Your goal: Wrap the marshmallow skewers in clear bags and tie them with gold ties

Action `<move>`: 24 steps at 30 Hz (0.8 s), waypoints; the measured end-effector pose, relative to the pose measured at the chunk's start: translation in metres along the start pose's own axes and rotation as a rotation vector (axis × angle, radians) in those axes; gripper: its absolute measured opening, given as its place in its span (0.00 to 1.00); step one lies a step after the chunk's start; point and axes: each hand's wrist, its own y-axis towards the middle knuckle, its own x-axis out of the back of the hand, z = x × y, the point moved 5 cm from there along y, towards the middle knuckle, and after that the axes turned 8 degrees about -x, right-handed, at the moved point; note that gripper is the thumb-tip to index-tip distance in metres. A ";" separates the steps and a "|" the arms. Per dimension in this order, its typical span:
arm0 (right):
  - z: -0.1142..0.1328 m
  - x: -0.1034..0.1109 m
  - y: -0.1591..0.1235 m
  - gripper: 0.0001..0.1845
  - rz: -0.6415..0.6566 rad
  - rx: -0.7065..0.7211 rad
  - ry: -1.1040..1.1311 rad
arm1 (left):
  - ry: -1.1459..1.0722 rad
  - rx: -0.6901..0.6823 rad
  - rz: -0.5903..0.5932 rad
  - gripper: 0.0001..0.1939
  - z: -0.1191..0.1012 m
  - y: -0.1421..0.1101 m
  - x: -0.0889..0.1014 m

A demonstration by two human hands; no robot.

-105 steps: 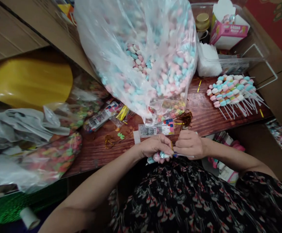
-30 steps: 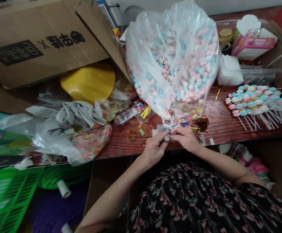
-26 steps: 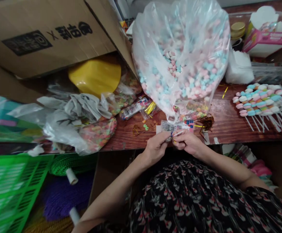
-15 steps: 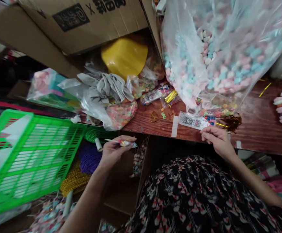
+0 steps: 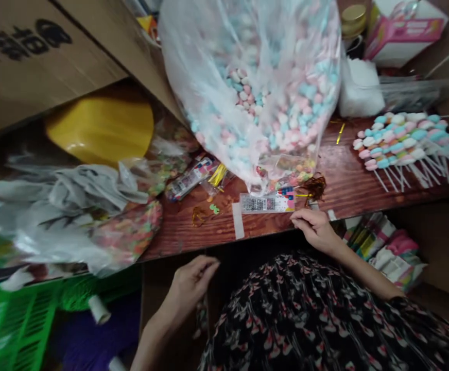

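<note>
My left hand (image 5: 194, 282) hangs just in front of the table edge, above an open box, its fingers curled together and nothing showing in them. My right hand (image 5: 317, 229) is at the table edge with thumb and forefinger pinched; whatever might be between them is too small to see. Just beyond its fingertips lies a clear printed packet (image 5: 265, 202) beside a strip of white tape (image 5: 238, 220). Gold twist ties (image 5: 313, 188) lie close to that hand. A large clear bag of pink, blue and white marshmallows (image 5: 255, 93) stands behind the packet.
Marshmallow skewers on white sticks (image 5: 406, 141) are piled at the right. On the left are a cardboard box (image 5: 35, 67), a yellow object (image 5: 104, 123), grey cloth (image 5: 89, 188) and bagged candy (image 5: 132, 232). A green basket (image 5: 16, 324) and purple bundle (image 5: 97, 335) sit below.
The small marshmallow stick that my left hand held is gone from its fingers. The view has swung right, bringing the piled skewers into sight. My right hand stays by the packet.
</note>
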 end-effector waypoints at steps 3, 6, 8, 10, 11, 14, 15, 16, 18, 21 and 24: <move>0.007 -0.008 -0.002 0.09 -0.022 0.084 -0.044 | 0.129 -0.607 -0.089 0.09 -0.085 0.061 -0.016; 0.023 -0.016 -0.009 0.09 -0.025 0.300 -0.217 | 0.512 -0.746 0.064 0.13 -0.126 0.119 -0.054; 0.026 -0.013 -0.016 0.09 -0.044 0.392 -0.382 | 0.716 -0.720 0.160 0.12 -0.134 0.144 -0.073; 0.016 0.003 -0.021 0.09 -0.110 0.374 -0.492 | 0.833 -0.716 0.192 0.12 -0.134 0.157 -0.081; 0.008 0.017 -0.024 0.09 -0.170 0.332 -0.516 | 0.866 -0.722 0.176 0.12 -0.132 0.160 -0.082; -0.020 0.072 -0.033 0.08 -0.424 0.149 -0.525 | 0.867 -0.773 0.066 0.12 -0.120 0.166 -0.077; -0.028 0.092 -0.035 0.08 -0.515 0.080 -0.525 | 0.833 -0.802 0.013 0.12 -0.116 0.167 -0.076; -0.035 0.111 -0.035 0.08 -0.604 0.013 -0.528 | 0.784 -0.835 -0.052 0.10 -0.113 0.168 -0.075; -0.044 0.140 -0.030 0.09 -0.717 -0.096 -0.568 | 0.671 -0.907 -0.199 0.08 -0.107 0.170 -0.073; -0.045 0.166 -0.007 0.11 -0.735 -0.228 -0.744 | 0.593 -0.978 -0.339 0.07 -0.102 0.170 -0.075; -0.047 0.182 0.010 0.10 -0.743 -0.393 -0.923 | 0.624 -0.972 -0.328 0.07 -0.103 0.167 -0.081</move>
